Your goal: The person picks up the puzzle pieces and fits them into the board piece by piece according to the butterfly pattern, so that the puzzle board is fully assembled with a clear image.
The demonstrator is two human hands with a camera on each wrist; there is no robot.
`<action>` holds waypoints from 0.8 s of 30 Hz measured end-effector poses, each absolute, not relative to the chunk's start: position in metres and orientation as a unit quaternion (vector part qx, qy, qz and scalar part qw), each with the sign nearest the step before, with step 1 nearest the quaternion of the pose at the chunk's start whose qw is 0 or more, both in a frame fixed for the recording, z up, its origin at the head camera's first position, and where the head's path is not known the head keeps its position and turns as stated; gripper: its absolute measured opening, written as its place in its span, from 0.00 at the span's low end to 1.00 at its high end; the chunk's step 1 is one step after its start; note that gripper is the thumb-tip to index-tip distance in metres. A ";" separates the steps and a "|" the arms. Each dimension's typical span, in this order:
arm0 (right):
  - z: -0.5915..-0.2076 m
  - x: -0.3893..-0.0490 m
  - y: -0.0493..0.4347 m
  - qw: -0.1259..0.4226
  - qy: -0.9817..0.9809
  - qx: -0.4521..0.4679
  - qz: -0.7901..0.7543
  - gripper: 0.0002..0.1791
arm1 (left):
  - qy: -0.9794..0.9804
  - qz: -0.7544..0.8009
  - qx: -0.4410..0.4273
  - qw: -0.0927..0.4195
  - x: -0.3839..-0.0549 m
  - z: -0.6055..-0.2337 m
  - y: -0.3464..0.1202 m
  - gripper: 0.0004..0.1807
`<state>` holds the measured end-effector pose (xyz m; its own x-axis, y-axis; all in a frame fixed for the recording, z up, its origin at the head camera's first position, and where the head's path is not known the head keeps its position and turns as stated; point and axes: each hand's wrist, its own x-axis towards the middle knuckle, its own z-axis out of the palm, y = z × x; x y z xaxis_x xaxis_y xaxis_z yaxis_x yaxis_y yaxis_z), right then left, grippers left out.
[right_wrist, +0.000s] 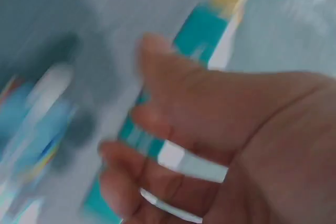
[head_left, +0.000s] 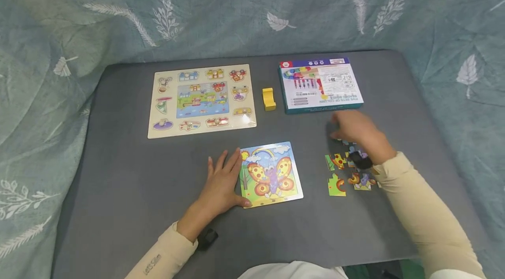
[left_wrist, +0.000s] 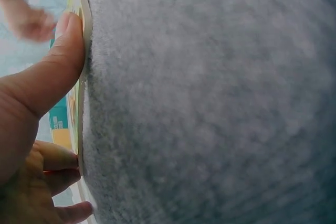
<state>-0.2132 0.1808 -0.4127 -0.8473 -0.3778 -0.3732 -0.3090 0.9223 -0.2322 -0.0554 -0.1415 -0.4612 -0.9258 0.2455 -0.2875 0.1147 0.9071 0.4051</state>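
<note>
A square butterfly jigsaw puzzle [head_left: 272,174] lies flat on the grey table. My left hand [head_left: 221,185] rests along its left side, fingers spread and nearly straight, with the thumb [left_wrist: 65,51] on the near corner and other fingertips against the edge. To the right, my right hand [head_left: 357,132] hovers above several loose jigsaw pieces [head_left: 336,185]. In the right wrist view this hand [right_wrist: 199,124] is blurred, its fingers loosely bent and nothing visible between thumb and fingertips. The right hand and wrist hide some of the pieces.
A wooden peg puzzle board [head_left: 203,128] lies at the back left. Next to it stands a yellow block [head_left: 269,99]. A teal and white box [head_left: 321,86] lies at the back right, just beyond my right hand. A leafy curtain [head_left: 252,16] hangs behind the table.
</note>
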 end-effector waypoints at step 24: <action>-0.443 -0.217 0.221 0.186 0.957 -0.138 -0.177 0.22 | 0.964 0.194 0.087 0.158 -0.053 -0.461 -0.141 0.67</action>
